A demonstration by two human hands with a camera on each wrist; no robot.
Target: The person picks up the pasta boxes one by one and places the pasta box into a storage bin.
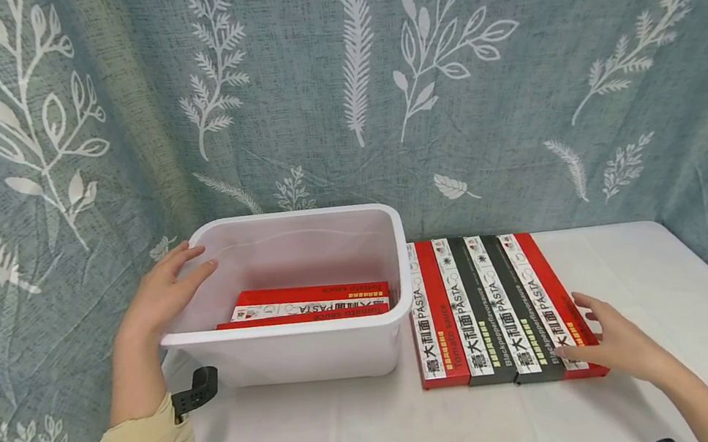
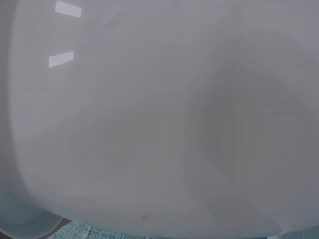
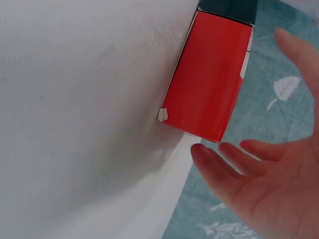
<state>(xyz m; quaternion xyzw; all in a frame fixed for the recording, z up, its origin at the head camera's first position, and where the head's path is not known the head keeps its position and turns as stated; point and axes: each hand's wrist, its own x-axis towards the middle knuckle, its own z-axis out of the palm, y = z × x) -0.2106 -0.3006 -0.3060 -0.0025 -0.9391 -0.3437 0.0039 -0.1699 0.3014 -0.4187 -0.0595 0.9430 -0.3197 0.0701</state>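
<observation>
The rightmost pasta box (image 1: 546, 286) lies at ten o'clock from the right hand (image 1: 617, 340), fingers spread; left hand (image 1: 162, 292), fingers relaxed, at nine o'clock on the white bin (image 1: 297, 353)

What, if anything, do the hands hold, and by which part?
Nothing looks held. The left hand lies at the left rim of the white bin without a visible grip; the right hand is spread open around the rightmost box.
</observation>
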